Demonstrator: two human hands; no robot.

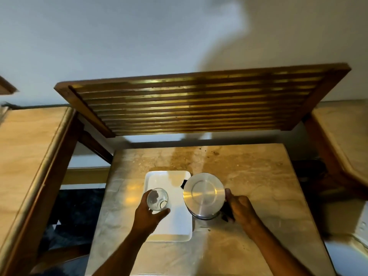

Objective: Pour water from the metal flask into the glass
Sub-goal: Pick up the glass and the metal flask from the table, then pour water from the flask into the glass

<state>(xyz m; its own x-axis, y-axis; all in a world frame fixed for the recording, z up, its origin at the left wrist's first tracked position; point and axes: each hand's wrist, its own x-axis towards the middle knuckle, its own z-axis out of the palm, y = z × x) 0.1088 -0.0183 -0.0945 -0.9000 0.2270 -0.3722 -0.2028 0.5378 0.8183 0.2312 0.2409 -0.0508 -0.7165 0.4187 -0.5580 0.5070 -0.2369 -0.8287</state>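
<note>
Table (pixel 249 186): a marble-patterned top, seen from above, with a white tray and a metal flask on it.
Tray (pixel 177 226): white, rectangular with rounded corners, lying flat on the left half of the table.
Glass (pixel 157 199): clear and upright over the near-left part of the tray; whether its base rests on the tray cannot be told from this angle.
Left hand (pixel 147 214): fingers curled around the glass, thumb on the right side of it, gripping it from the near side.
Flask (pixel 204 194): a round metal body with a shiny flat lid, standing upright on the table just to the right of the tray, its left edge overlapping the tray's rim in this view. A dark spout pokes out on its far-left side.
Right hand (pixel 241 210): closed around the dark handle on the flask's right side, thumb against the lid's edge.
Bench (pixel 189 104): a slatted wooden piece standing behind the table, against a pale wall.
Side surfaces: light marble-patterned tops with wooden edges to the left and right of the table.
</note>
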